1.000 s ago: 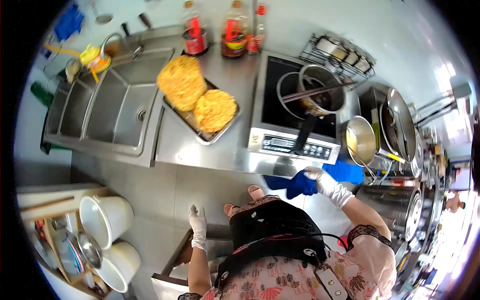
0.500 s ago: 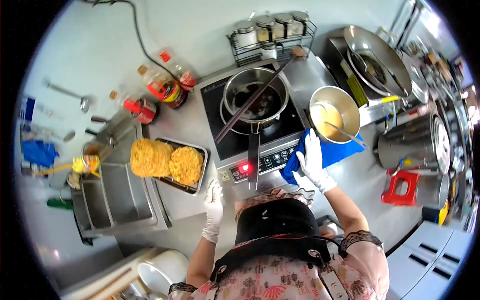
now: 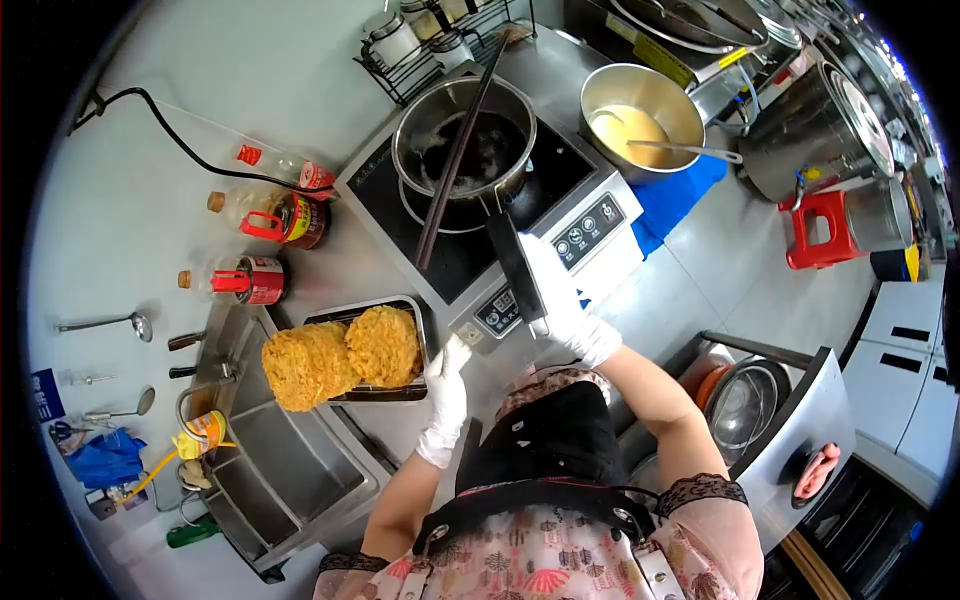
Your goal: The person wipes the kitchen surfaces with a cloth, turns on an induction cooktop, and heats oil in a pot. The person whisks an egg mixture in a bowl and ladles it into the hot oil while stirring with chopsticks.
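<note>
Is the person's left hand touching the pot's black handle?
Apart. The head view shows a plain gap, with part of the control panel visible between the left hand and the black handle.

From here I can't tell whether the right hand (image 3: 560, 292) closes round the pot handle (image 3: 512, 258); it also hides part of the control panel (image 3: 590, 228). Well beyond that hand, the view's top edge crops the wide pan (image 3: 690, 22) and rear jars (image 3: 424, 20).

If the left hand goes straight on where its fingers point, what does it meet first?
Most likely the left hand meets the induction cooker at its near corner; whether they touch now is unclear.
</note>
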The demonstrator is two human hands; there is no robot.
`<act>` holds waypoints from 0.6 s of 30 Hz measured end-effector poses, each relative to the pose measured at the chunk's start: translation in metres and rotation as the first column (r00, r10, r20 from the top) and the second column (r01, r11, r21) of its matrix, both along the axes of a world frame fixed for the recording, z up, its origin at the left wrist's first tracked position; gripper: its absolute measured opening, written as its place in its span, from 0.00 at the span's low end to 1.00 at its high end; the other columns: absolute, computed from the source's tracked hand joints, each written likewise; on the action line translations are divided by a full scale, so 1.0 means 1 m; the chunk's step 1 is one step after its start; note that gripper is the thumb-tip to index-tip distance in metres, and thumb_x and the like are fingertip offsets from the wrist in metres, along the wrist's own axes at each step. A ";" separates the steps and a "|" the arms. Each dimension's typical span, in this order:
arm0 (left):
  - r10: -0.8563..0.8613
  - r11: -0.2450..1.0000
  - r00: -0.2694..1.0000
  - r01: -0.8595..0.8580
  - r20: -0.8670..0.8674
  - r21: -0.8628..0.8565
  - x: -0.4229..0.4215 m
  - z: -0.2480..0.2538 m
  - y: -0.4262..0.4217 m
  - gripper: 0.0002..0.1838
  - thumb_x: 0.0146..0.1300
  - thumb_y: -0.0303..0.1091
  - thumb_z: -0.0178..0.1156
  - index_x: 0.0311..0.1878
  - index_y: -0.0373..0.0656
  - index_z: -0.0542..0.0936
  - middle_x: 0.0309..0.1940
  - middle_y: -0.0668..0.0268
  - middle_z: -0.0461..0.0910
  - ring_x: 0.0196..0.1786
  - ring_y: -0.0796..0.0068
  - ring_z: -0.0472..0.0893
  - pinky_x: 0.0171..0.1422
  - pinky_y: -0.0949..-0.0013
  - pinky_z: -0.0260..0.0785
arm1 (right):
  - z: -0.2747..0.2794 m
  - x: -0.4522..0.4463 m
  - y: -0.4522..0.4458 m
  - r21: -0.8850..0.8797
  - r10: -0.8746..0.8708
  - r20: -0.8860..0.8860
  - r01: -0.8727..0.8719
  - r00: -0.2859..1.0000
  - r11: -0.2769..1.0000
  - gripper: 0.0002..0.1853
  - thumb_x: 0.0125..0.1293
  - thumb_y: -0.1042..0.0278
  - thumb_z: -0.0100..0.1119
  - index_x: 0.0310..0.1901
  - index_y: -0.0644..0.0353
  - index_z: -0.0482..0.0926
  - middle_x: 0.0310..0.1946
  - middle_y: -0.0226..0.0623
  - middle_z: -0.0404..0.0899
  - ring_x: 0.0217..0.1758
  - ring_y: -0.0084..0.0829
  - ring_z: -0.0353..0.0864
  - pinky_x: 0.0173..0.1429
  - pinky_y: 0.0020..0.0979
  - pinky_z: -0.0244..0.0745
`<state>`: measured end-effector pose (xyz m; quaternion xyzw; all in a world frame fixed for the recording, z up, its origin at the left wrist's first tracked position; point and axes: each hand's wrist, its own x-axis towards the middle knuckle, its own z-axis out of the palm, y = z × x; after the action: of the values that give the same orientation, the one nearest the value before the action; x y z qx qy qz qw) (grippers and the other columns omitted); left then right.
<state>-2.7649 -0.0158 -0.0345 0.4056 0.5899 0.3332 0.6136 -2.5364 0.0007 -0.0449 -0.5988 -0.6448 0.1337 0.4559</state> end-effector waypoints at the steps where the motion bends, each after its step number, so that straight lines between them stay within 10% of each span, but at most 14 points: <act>1: -0.009 1.000 1.000 0.009 0.002 -0.020 -0.002 0.000 0.001 0.26 0.72 0.42 0.48 0.59 0.24 0.68 0.55 0.51 0.74 0.56 0.63 0.76 0.62 0.64 0.69 | -0.002 -0.017 -0.005 -0.050 0.074 -0.008 -0.075 0.997 0.996 0.28 0.58 0.71 0.54 0.61 0.67 0.66 0.63 0.53 0.64 0.66 0.49 0.64 0.70 0.43 0.57; 11: 0.080 0.993 0.960 -0.053 0.268 -0.107 -0.007 0.000 0.006 0.33 0.73 0.52 0.41 0.63 0.26 0.64 0.62 0.49 0.68 0.65 0.58 0.67 0.72 0.62 0.54 | -0.013 -0.054 -0.022 0.080 0.364 0.302 -0.404 0.881 0.911 0.26 0.56 0.73 0.52 0.60 0.63 0.69 0.65 0.46 0.64 0.69 0.42 0.62 0.71 0.44 0.56; 18: -0.030 0.999 0.999 0.030 -0.033 0.018 -0.015 0.007 -0.003 0.30 0.74 0.49 0.39 0.58 0.28 0.70 0.55 0.50 0.75 0.57 0.63 0.76 0.66 0.64 0.61 | -0.010 0.057 -0.012 0.056 -0.137 0.376 0.125 0.917 0.991 0.25 0.55 0.73 0.55 0.58 0.60 0.71 0.65 0.42 0.64 0.70 0.44 0.61 0.71 0.50 0.52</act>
<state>-2.7803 -0.0192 -0.0273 0.4252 0.5906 0.3226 0.6052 -2.4796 -0.0110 -0.0548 -0.6479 -0.6813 -0.0250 0.3398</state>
